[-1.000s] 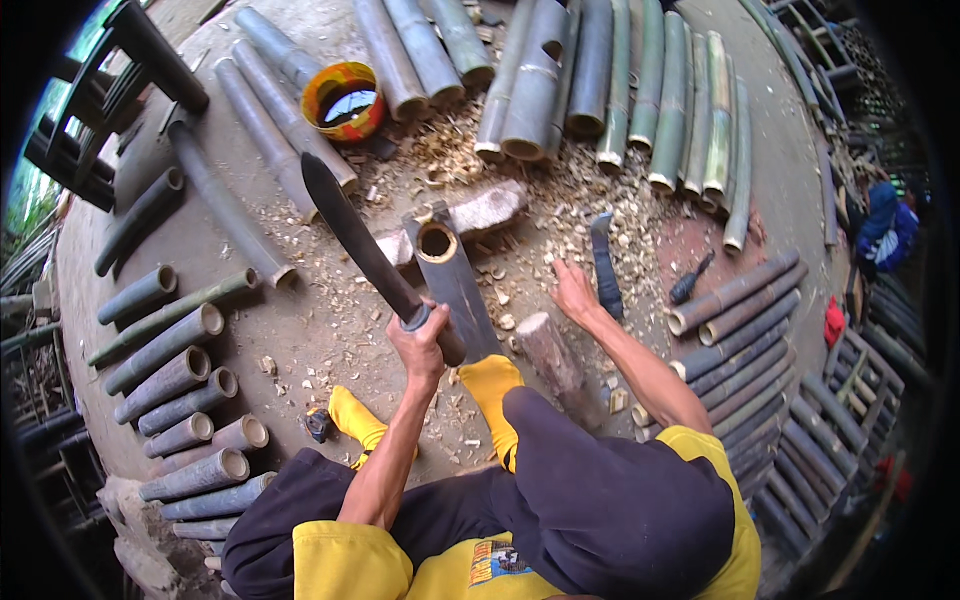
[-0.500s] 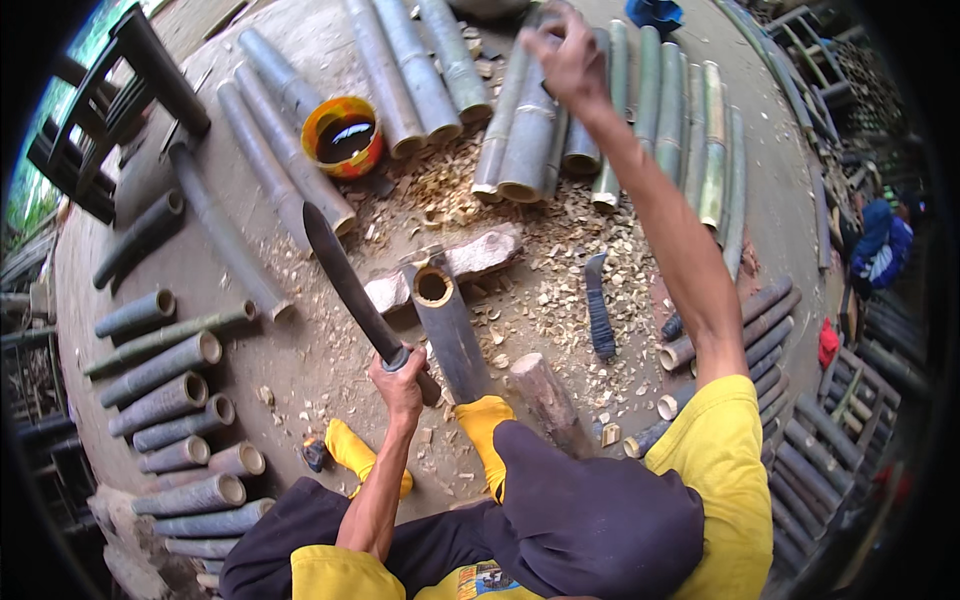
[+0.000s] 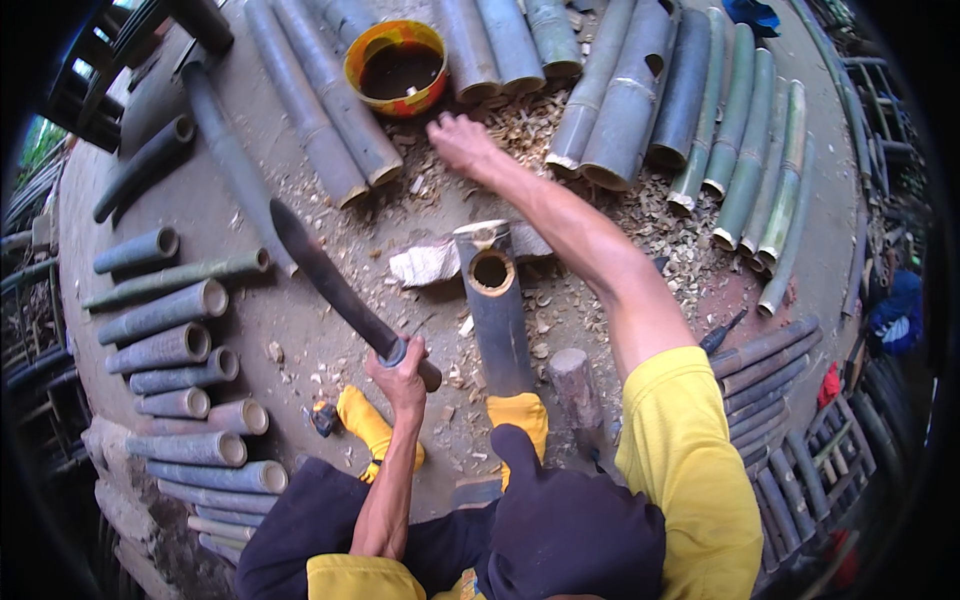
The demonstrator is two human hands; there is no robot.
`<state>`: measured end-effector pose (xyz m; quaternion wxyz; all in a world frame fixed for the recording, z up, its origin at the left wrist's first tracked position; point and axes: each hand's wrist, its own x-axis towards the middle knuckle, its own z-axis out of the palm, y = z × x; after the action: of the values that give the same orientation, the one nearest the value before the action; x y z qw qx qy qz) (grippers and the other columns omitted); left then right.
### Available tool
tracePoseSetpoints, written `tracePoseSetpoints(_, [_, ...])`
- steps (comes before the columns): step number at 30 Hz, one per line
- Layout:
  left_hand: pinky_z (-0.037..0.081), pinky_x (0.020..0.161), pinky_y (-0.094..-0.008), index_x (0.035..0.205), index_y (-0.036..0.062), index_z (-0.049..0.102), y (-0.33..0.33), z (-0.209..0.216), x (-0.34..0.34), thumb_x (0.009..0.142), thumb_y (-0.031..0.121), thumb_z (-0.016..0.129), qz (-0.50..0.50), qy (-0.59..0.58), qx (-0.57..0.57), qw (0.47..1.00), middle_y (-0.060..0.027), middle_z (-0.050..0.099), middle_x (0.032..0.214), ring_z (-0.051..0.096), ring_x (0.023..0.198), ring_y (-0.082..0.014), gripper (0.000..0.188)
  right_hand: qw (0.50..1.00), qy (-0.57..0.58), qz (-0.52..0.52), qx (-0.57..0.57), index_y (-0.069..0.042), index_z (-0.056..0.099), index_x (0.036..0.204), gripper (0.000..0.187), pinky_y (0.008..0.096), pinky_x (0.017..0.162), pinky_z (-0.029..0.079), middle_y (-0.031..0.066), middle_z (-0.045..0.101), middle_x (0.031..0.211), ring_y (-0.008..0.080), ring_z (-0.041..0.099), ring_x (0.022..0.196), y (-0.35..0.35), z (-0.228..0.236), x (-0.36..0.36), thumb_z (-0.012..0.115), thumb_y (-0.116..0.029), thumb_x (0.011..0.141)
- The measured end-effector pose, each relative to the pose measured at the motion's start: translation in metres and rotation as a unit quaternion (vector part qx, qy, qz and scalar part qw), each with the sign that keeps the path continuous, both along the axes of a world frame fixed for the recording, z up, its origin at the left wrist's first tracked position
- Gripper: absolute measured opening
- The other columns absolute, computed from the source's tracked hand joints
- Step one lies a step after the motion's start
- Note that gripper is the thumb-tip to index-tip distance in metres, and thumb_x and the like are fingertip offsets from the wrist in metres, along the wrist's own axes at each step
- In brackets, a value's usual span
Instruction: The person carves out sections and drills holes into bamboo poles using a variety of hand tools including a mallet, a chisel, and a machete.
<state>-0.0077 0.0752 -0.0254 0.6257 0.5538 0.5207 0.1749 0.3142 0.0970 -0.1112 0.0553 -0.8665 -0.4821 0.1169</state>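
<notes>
My left hand (image 3: 400, 375) is wrapped around the handle of a machete (image 3: 335, 285), its long dark blade slanting up to the left. My right hand (image 3: 462, 145) reaches over the wood chips just below a yellow-red bowl (image 3: 398, 104) of dark liquid. Its fingers are curled; I cannot make out what is in them. Between my arms a bamboo tube (image 3: 500, 345) with a round hole near its upper end leans on a pale block (image 3: 424, 265). The tube's lower end meets my foot in a yellow sock (image 3: 520, 415).
Long bamboo poles (image 3: 640, 100) lie across the far side. Several short bamboo pieces (image 3: 165, 348) are lined up at the left, more (image 3: 765, 375) at the right. A wooden stump (image 3: 575, 390) stands beside my foot. Chips (image 3: 690, 235) litter the ground. A person in blue (image 3: 893, 315) is at far right.
My right hand has come down and left from the far bamboo poles to beside the bowl. The view has shifted, and my right forearm now covers the small dark-handled knife. The machete stays in my left hand.
</notes>
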Motion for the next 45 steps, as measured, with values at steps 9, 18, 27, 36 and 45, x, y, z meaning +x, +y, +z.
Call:
tracePoseSetpoints(9, [0.044,0.053,-0.0267,0.081,-0.0001,0.053,-0.001,-0.007,-0.003,0.072,0.007,0.067,-0.019,-0.017,0.014,1.0,-0.0066,0.057,0.063,0.056,0.054,-0.0149,0.018,0.864,0.378,-0.297,0.15,0.005,0.064,0.068,0.03,0.0351,0.053,0.054,0.0182,0.064,0.06,0.0244,0.065,0.052,-0.059,0.072,0.028,0.055,-0.022,0.078])
tracePoseSetpoints(18, [0.046,0.057,-0.028,0.082,-0.0001,0.054,-0.025,0.012,0.03,0.072,0.01,0.069,-0.086,-0.072,-0.007,0.994,-0.0044,0.056,0.067,0.057,0.058,-0.0142,0.02,0.879,0.086,-0.252,0.395,0.004,0.061,0.11,0.051,0.0355,0.067,0.055,0.0144,0.067,0.083,0.021,0.064,0.068,-0.122,0.257,0.124,0.069,-0.033,0.075])
tracePoseSetpoints(27, [0.043,0.084,-0.0308,0.095,0.0014,0.059,-0.074,0.059,0.053,0.073,0.018,0.074,-0.352,-0.153,-0.075,0.92,-0.0074,0.055,0.106,0.054,0.093,-0.0149,0.032,0.786,0.477,-0.209,0.333,0.0,0.051,0.112,0.053,0.0387,0.083,0.048,0.0183,0.06,0.099,0.0274,0.061,0.095,-0.243,0.129,-0.247,0.072,-0.024,0.07])
tracePoseSetpoints(36, [0.048,0.081,-0.0306,0.113,-0.0012,0.059,-0.135,0.062,0.039,0.079,0.014,0.069,-0.526,-0.076,-0.043,0.846,-0.0098,0.062,0.104,0.059,0.092,-0.0174,0.039,0.635,0.1,-0.717,0.269,0.001,0.047,0.1,0.046,0.0411,0.059,0.05,0.019,0.061,0.079,0.0282,0.061,0.063,-0.383,0.054,-0.283,0.065,-0.031,0.072])
tracePoseSetpoints(45, [0.047,0.075,-0.0254,0.108,-0.0002,0.062,-0.089,0.056,-0.027,0.082,0.013,0.066,-0.424,-0.065,-0.021,0.903,-0.0073,0.065,0.094,0.06,0.084,-0.0124,0.03,0.748,-0.081,-0.659,-0.001,-0.008,0.026,0.141,0.079,0.0512,0.097,0.035,0.0216,0.044,0.128,0.0416,0.043,0.116,-0.418,0.018,-0.253,0.066,-0.03,0.077])
